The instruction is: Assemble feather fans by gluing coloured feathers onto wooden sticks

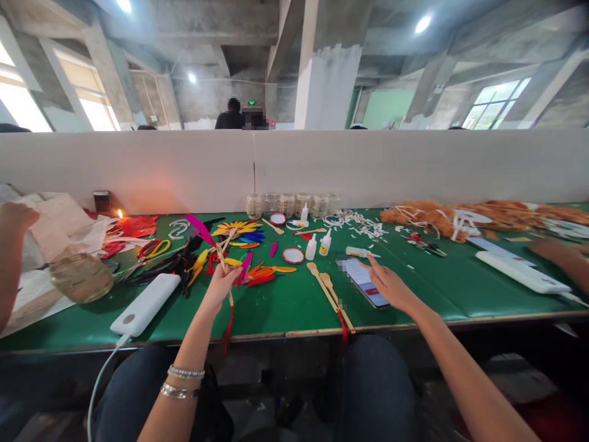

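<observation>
My left hand [221,283] is closed around a thin wooden stick with coloured feathers [202,232] fixed to it, magenta, yellow and red, and a red ribbon hanging below the fingers. My right hand [390,283] rests on a smartphone [363,281] lying on the green table [285,307], index finger stretched out onto its lit screen. Between the hands lie loose orange and yellow feathers [267,273] and two wooden spoon-shaped sticks [327,290]. A finished feather fan [239,233] lies farther back.
A white power bank [146,304] with a cable sits front left, beside a woven basket [81,277], scissors [154,248] and a lit candle [120,213]. Glue bottles [317,244] and glass jars [288,204] stand mid-table. Orange feathers [427,213] pile right. Other people's arms [564,255] reach in from both sides.
</observation>
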The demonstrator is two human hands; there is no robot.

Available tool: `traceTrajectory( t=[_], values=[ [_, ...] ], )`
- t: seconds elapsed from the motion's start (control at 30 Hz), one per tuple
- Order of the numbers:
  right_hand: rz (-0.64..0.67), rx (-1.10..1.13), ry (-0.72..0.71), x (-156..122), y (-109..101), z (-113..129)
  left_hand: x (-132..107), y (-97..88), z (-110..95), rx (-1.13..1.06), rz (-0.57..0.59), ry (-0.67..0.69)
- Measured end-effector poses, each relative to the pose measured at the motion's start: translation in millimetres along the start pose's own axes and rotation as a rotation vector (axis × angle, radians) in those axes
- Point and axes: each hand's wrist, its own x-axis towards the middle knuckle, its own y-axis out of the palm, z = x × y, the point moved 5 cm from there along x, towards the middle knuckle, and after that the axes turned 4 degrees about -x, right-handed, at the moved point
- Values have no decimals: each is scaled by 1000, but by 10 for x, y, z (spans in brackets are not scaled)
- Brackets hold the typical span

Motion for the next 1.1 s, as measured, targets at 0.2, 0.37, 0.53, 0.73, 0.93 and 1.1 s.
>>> traceTrajectory(
  t=[0.2, 0.37, 0.53, 0.73, 0.93, 1.1],
  values=[
    [19, -79, 16, -80, 46, -15, 55, -8, 77, 81, 19, 64],
    [35, -108, 34, -95, 58, -1, 81, -27, 98, 141, 15, 99],
    [20, -135, 27, -152, 55, 29, 74, -23, 93, 144, 24, 111],
    [4, -158, 24, -180, 15, 41, 77, -14, 111, 137, 44, 91],
    [-30, -159, 46, -264, -92, 73, 90, -20, 140, 131, 53, 91],
    [-13, -164, 67, -375, -58, 60, 82, -12, 136, 103, 72, 81]
  ],
)
